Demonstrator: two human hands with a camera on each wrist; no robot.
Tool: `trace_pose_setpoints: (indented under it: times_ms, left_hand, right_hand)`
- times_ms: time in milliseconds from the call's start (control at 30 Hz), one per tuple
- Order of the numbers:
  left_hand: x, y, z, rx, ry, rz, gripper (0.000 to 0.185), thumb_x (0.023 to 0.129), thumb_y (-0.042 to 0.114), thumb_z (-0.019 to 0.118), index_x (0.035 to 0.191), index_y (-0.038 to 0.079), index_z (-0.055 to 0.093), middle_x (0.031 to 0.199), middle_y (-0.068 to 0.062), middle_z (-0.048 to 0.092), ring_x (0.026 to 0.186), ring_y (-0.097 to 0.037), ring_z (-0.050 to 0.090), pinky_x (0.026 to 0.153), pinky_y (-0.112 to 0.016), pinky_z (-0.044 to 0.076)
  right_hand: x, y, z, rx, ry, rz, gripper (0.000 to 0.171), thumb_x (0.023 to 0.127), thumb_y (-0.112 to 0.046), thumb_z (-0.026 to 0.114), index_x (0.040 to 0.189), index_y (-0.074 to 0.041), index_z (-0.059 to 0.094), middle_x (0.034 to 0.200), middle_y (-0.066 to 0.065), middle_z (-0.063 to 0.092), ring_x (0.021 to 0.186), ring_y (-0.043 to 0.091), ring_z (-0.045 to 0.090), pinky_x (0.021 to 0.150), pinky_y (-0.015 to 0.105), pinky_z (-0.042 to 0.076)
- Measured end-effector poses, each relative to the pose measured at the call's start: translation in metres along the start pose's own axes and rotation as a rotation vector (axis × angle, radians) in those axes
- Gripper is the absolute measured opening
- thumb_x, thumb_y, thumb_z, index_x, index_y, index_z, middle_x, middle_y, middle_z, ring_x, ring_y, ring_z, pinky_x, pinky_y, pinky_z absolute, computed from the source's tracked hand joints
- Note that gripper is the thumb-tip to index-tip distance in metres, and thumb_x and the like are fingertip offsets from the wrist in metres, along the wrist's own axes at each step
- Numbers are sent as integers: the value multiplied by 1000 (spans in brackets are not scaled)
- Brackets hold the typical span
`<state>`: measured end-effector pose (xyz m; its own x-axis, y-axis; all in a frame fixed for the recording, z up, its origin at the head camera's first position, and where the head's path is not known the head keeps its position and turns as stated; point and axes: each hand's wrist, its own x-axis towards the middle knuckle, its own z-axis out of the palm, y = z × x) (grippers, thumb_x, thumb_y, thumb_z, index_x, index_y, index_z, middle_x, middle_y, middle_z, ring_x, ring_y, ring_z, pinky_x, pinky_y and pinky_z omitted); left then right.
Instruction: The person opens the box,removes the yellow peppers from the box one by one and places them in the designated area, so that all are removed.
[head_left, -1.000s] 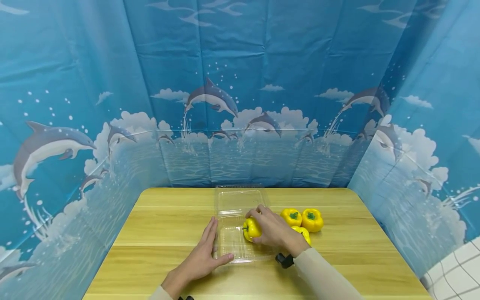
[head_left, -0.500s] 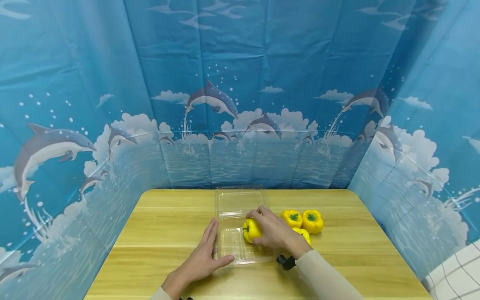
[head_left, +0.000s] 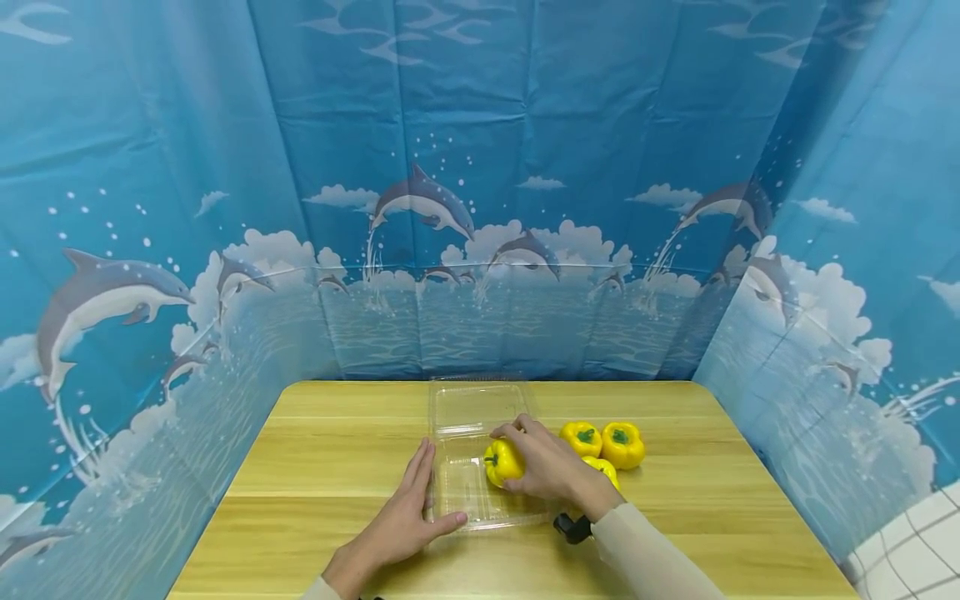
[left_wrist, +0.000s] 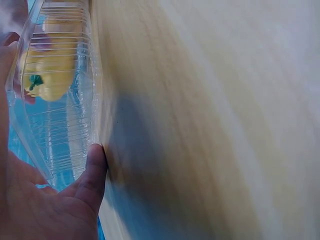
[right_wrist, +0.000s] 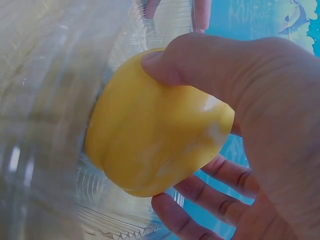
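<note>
since a second ago almost nothing has moved: we see the right hand (head_left: 550,467) and its pepper (head_left: 502,461) shifted only slightly, still over the tray. its fingers (right_wrist: 200,65) curl round the yellow pepper, thumb on top, holding it inside the clear tray (head_left: 468,492). the left hand (head_left: 401,521) lies flat with straight fingers along the tray's left edge, thumb (left_wrist: 92,172) against its near corner. the open lid (head_left: 476,404) lies behind. three more peppers (head_left: 622,444) sit just right of the tray on the table (head_left: 315,467).
</note>
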<state>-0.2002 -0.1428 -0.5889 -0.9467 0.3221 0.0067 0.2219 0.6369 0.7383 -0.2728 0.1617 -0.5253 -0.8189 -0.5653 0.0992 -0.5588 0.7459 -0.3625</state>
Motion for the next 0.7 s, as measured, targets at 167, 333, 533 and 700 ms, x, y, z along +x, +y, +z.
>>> trace_pose_setpoints:
  times_ms: [167, 333, 533, 700]
  left_hand:
    - [-1, 0, 0, 7, 1, 0, 128, 106, 68, 79, 190, 17, -2, 199, -14, -9, 134, -32, 78, 129, -65, 54]
    - [0, 0, -1, 7, -3, 6, 127, 106, 67, 78, 189, 15, -3, 198, -15, -10, 134, -32, 79, 127, -64, 55]
    - [0, -1, 0, -4, -5, 9, 127, 106, 66, 79, 190, 16, -3, 198, -15, -11, 135, -35, 79, 125, -61, 58]
    - [1, -1, -1, 7, -2, 8, 127, 106, 67, 79, 190, 16, -3, 198, -15, -10, 134, -35, 79, 128, -66, 54]
  right_hand:
    - [-1, -1, -1, -2, -9, -5, 76, 96, -36, 99, 162, -22, 65, 143, 8, 64, 119, 21, 66, 95, 46, 68]
    - [-3, -2, -3, 14, -5, -3, 75, 96, -34, 99, 162, -20, 66, 144, 9, 64, 120, 23, 67, 95, 49, 68]
    - [-5, -1, -4, 30, -3, 4, 75, 96, -34, 99, 162, -20, 66, 145, 9, 64, 121, 24, 67, 98, 51, 67]
    - [-6, 1, -6, 41, -5, 10, 74, 97, -35, 98, 163, -22, 65, 147, 9, 64, 122, 24, 66, 100, 51, 67]
